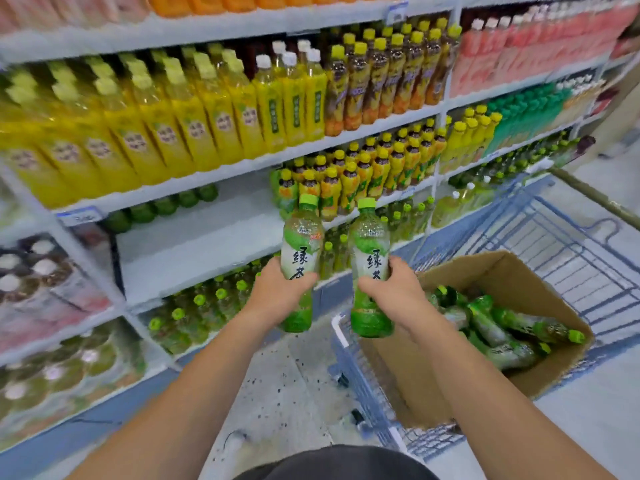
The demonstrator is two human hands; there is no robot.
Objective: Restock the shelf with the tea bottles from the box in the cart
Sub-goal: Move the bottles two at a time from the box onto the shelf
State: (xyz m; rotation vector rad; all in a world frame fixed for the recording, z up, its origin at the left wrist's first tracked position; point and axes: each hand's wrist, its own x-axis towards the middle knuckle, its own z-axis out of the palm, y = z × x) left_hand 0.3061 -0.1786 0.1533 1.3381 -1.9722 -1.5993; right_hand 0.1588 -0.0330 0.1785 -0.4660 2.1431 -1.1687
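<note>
Both grips are full: left hand (277, 289) clenched round one tea bottle (300, 261), right hand (394, 289) round another (370, 271), both upright between box (519, 368) and half-empty shelf (194, 251). Probable risk: clipping the stocked row going in.

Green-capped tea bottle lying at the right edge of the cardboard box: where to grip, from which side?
Judging by its pose, come from above. The green-capped plastic tea bottle lies on its side atop the pile in the brown cardboard box, cap pointing right, so wrap the fingers across its exposed mid-body.
</note>
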